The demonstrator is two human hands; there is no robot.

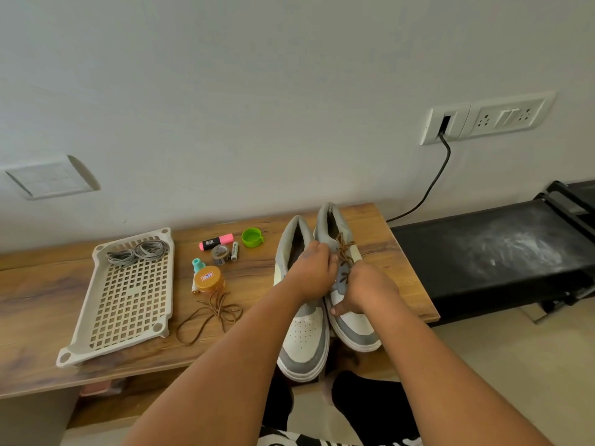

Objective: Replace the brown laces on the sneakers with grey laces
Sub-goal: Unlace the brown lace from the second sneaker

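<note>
Soft, even daylight, no harsh shadows or glare; wide-angle lens bends the table (402, 220) edges, and everything's slightly soft.

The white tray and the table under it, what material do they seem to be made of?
The tray looks like moulded plastic, off-white and matt: one-piece grid of square holes, rounded corner lugs. The table shows brown wood grain with a smooth, slightly glossy face; whether solid wood or a printed laminate cannot be told. The grey laces in the tray look like woven textile cord.
</note>
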